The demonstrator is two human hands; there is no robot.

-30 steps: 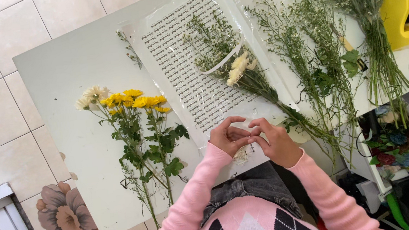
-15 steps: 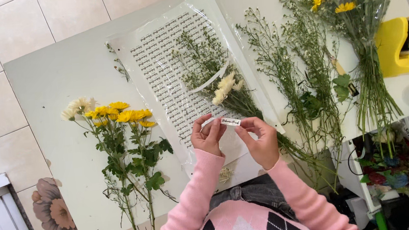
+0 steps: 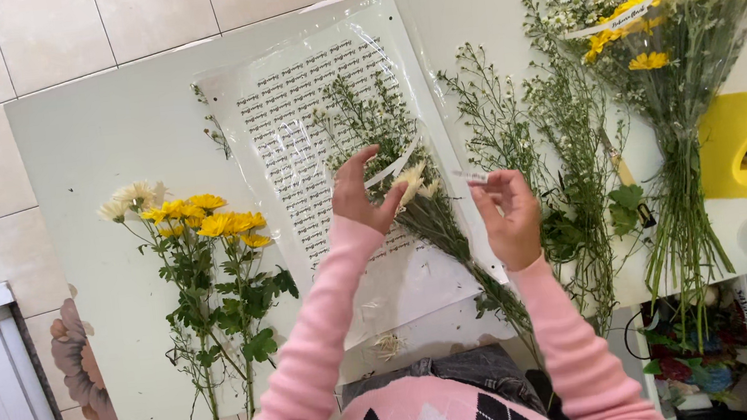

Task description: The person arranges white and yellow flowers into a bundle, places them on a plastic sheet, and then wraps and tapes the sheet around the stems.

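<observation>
A: Left hand (image 3: 361,193) open, fingers spread, just touching the white-flowered bunch (image 3: 416,198) on the printed wrap (image 3: 310,116), middle of the surface (image 3: 94,155).

B: Right hand (image 3: 509,217) at 3 o'clock of it, grip pinched shut on a small tape strip (image 3: 472,176).

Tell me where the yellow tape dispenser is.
The yellow tape dispenser sits at the table's far right edge, just right of the wrapped bouquet's stems.
</observation>
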